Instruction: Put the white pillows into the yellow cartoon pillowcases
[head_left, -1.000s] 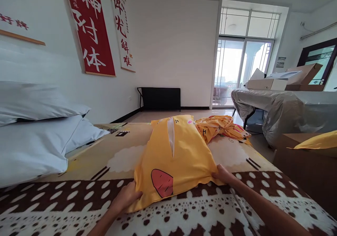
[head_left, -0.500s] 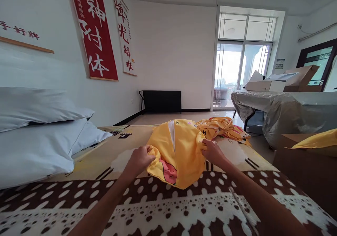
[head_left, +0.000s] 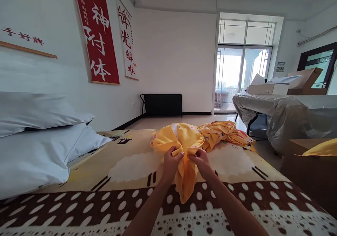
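A yellow printed pillowcase (head_left: 188,134) lies bunched in front of me on the bed, with a loose flap hanging toward me in a point. My left hand (head_left: 172,160) pinches its gathered edge on the left. Just across from it, my right hand (head_left: 201,160) grips the edge on the right. Both hands are close together, a small gap of fabric between them. Behind and to the right sits a crumpled heap of yellow printed cloth (head_left: 223,132), partly touching the pillowcase. How much of the fabric is folded inside the grip is hidden.
White pillows (head_left: 34,159) are stacked at the left of the patterned blanket (head_left: 126,169). To the right stands a cardboard box (head_left: 302,173) with a yellow cloth (head_left: 321,148) on top. Beyond it, a plastic-covered table (head_left: 286,116) bears open boxes (head_left: 271,88).
My hands have moved inward from the pillowcase's two sides and now nearly meet, drawing its edges together. The pink printed patch at its front no longer shows. The view has tilted slightly upward.
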The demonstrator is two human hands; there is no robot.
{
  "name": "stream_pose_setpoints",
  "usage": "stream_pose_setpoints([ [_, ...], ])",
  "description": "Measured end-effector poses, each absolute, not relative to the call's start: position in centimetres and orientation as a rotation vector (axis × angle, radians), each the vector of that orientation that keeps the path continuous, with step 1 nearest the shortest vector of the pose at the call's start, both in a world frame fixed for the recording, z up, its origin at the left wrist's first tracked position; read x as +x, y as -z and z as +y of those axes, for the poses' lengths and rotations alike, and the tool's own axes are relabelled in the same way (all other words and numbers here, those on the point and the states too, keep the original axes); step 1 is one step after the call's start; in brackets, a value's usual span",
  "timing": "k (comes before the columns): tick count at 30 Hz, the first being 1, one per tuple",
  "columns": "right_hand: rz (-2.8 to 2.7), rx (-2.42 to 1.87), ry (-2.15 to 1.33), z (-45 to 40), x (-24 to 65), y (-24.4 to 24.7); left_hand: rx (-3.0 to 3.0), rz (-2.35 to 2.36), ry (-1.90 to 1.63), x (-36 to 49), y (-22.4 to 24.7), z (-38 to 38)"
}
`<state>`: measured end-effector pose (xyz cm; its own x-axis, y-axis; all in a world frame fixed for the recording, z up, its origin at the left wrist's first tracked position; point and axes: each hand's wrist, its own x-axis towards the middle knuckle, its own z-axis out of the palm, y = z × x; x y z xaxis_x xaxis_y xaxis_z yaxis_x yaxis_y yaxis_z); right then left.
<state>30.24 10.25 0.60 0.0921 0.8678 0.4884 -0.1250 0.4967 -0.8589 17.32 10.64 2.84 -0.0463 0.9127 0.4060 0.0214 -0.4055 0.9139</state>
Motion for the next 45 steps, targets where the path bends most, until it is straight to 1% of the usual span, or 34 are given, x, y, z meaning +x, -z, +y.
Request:
stream_pose_setpoints([
  [3,-1.086,-0.631,-1.055,10.3,30.0,0.7,1.415,0.989,-1.565,18.2,-1.3,11.2],
  [5,-0.99,-0.641,-1.103,10.4,30.0,1.5,1.361,0.983,-1.564,18.5,0.0,11.6],
  [8,-0.832,-0.786,-1.013,10.6,30.3,2.4,1.284,0.991,-1.568,18.6,1.4,11.8],
  [11,-0.742,-0.938,-0.853,10.6,30.6,2.8,1.226,1.061,-1.618,18.5,1.5,11.4],
  [16,-0.852,-1.028,-0.597,9.7,29.7,2.9,1.352,1.196,-1.736,18.4,0.7,10.2],
  [20,-0.842,-1.265,-0.447,10.0,29.7,3.3,1.264,1.137,-1.764,18.8,1.7,10.5],
  [22,-0.753,-1.31,-0.438,10.7,30.4,3.8,1.111,1.104,-1.793,19.0,2.4,11.0],
  [27,-0.444,-1.136,-0.628,12.5,32.9,5.0,0.797,1.14,-1.803,19.0,2.7,11.2],
  [29,-0.413,-1.145,-0.628,13.0,33.8,5.2,0.837,1.169,-1.819,18.7,2.2,11.1],
  [33,-0.543,-1.233,-0.491,13.1,35.3,4.5,0.946,1.244,-1.902,17.9,1.4,11.2],
  [36,-0.468,-1.065,-0.609,12.3,34.9,3.1,0.997,1.227,-1.864,17.5,1.0,11.1],
  [38,-0.446,-0.958,-0.747,11.2,33.9,2.0,1.146,1.184,-1.815,17.6,0.7,10.7],
  [40,-0.542,-0.943,-0.839,9.9,32.5,1.1,1.351,1.144,-1.756,18.0,0.3,10.0],
  [42,-0.709,-0.993,-0.841,8.8,31.2,0.7,1.521,1.103,-1.692,18.6,-0.1,9.2],
  [45,-0.902,-1.067,-0.748,7.7,30.0,0.6,1.606,1.015,-1.607,19.6,-0.3,8.1],
])
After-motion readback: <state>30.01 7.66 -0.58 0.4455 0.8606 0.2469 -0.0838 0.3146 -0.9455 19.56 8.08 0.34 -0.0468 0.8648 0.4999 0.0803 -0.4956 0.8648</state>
